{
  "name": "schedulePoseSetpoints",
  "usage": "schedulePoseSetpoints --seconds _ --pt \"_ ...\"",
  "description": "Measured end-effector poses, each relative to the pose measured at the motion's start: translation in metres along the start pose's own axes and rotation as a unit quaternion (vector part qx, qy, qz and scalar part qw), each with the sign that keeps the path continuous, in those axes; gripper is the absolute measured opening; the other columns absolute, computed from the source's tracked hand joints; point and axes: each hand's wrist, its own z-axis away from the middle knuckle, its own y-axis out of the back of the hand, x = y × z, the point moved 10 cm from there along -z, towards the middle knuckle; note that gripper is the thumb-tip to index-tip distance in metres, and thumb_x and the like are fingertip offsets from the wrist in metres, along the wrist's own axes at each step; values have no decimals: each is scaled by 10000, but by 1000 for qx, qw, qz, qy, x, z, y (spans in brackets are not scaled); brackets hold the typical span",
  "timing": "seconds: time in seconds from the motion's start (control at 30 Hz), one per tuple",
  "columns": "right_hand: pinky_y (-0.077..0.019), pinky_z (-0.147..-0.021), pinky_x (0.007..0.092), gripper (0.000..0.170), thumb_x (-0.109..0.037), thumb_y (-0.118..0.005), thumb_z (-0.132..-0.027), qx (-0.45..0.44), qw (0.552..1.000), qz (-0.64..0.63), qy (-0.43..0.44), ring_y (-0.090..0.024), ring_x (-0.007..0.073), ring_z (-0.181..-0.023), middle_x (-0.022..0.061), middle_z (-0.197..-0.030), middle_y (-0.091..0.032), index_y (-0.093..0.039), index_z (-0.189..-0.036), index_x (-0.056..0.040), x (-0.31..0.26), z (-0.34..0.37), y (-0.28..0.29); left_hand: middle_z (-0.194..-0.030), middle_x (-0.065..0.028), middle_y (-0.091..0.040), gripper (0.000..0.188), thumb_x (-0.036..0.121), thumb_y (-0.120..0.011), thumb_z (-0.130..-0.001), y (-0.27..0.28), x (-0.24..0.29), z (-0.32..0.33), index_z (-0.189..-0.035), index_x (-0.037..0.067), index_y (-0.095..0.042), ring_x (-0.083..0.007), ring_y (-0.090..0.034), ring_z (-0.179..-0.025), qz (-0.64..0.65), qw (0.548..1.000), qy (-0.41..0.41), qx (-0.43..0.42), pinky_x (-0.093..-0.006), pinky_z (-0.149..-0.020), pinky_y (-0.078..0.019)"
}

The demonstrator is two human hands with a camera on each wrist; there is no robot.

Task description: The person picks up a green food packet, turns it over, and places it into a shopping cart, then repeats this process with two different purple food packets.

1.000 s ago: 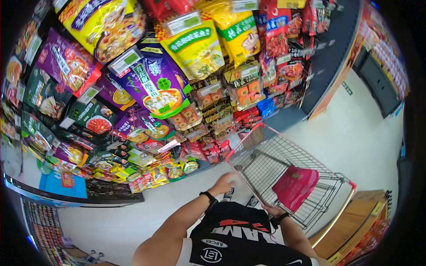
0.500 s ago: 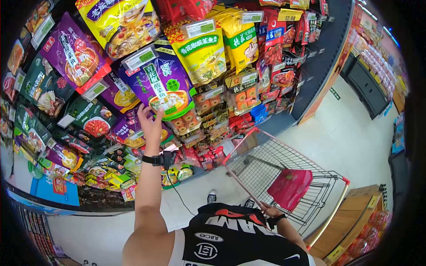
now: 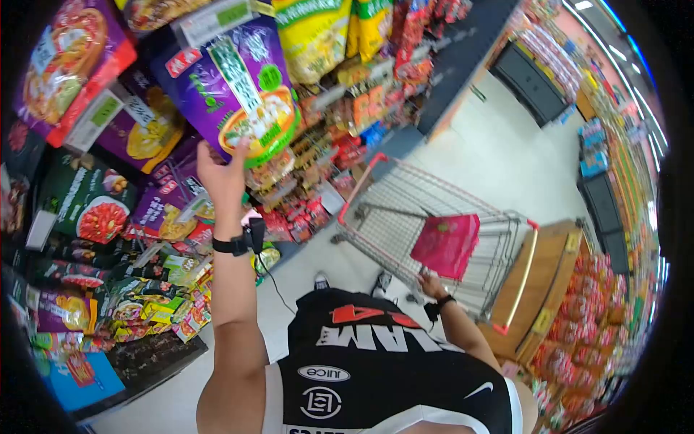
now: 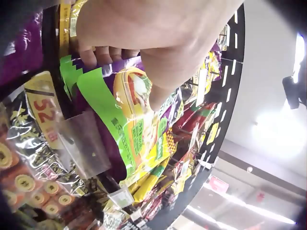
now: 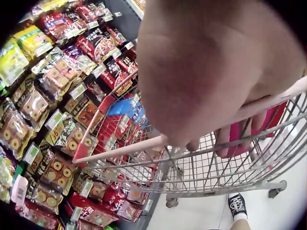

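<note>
My left hand [image 3: 223, 177] holds the lower edge of a purple food pouch [image 3: 199, 101] with a green bottom band and a bowl of fish pictured on it. In the left wrist view, the thumb lies on the pouch's printed front and the fingers go behind it. The pouch hangs in its row on the rack below a price tag [image 3: 217, 22]. Down at my other side, my right hand [image 3: 432, 284] grips the side rail [image 5: 127, 151] of a wire shopping cart [image 3: 515, 282], its fingertips curled over inside the basket.
A pink panel [image 3: 444, 246] shows in the cart. Yellow pouches [image 3: 314, 40] and red packets hang to the right of the purple one; dark pouches [image 3: 83, 199] hang to the left. A wooden display stand [image 3: 538, 271] with red packages is behind the cart. Pale floor [image 3: 463, 152] stretches beyond.
My left hand has risen from low beside the cart to the rack and taken hold of the purple pouch's bottom. The head view has moved closer to the pouches. The right hand keeps its grip.
</note>
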Motion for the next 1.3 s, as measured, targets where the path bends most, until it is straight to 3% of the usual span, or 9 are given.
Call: schedulePoseSetpoints --seconds 0.1,0.23,0.33,0.43,0.47,0.6,0.73,0.87,1.3 --pt "-507 -924 540 432 -394 -463 -997 39 998 14 -46 -644 442 -1089 232 -1187 -678 -633 -1312 -152 -5 16 2 -1158 -105 -657 393 72 -805 -857 -7 5 -4 -1165 -3 -573 -141 -619 -1043 58 998 0 -26 -292 -905 -490" --pt "-528 -867 523 382 -370 -497 -972 77 996 0 -39 -681 411 -1008 210 -1069 -717 -660 -1277 -210 -17 28 -1 -1176 -95 -653 443 41 -790 -867 -11 8 -9 -1230 -19 -543 -160 -621 -1057 80 996 -24 -36 -311 -950 -485" --pt "-528 -880 509 373 -358 -510 -963 84 995 -13 -55 -680 406 -1020 193 -1093 -718 -677 -1260 -206 -28 37 0 -1213 -105 -651 497 25 -793 -859 -16 2 -14 -1279 -30 -533 -163 -624 -1073 91 994 -14 -52 -321 -954 -489" --pt "-516 -939 472 457 -453 -537 -985 79 994 -22 -78 -667 397 -1089 219 -1146 -703 -678 -1269 -124 -46 51 5 -1193 -114 -679 462 23 -814 -837 -17 -10 -22 -1239 -47 -597 -166 -654 -1037 84 994 12 -65 -323 -924 -513" --pt "-518 -935 466 489 -516 -529 -977 67 993 -10 -97 -665 386 -1101 199 -1153 -707 -683 -1272 -157 -50 52 4 -1186 -115 -685 455 20 -819 -830 -18 -13 -23 -1228 -51 -611 -168 -661 -1027 82 994 20 -72 -322 -916 -519" --pt "-518 -910 523 439 -542 -463 -1004 55 991 13 -120 -673 379 -1077 147 -1123 -722 -688 -1248 -254 -75 62 9 -1180 -120 -694 470 0 -838 -801 -27 -9 -21 -1217 -68 -633 -176 -676 -1010 75 992 0 -101 -323 -897 -535" --pt "-424 -958 664 432 -530 -466 -1002 62 989 -2 -131 -659 394 -1100 134 -1103 -729 -722 -1172 -226 -83 66 7 -1220 -123 -676 478 -10 -820 -808 -26 -1 -21 -1239 -72 -624 -185 -664 -1034 31 996 5 -89 -329 -918 -531" --pt "-529 -840 511 383 -438 -521 -1008 65 993 -43 -91 -675 419 -985 206 -1025 -718 -725 -1125 -135 -90 66 6 -1260 -143 -655 493 -35 -799 -815 -25 4 -24 -1263 -82 -598 -203 -656 -1069 32 994 -23 -100 -354 -946 -529" --pt "-530 -864 475 373 -402 -524 -1010 17 992 -74 -102 -688 381 -977 203 -1028 -725 -723 -1146 -117 -76 54 -19 -1296 -133 -626 509 -86 -693 -867 -7 5 -18 -1346 -50 -526 -209 -636 -1124 130 980 -2 -151 -350 -981 -506"
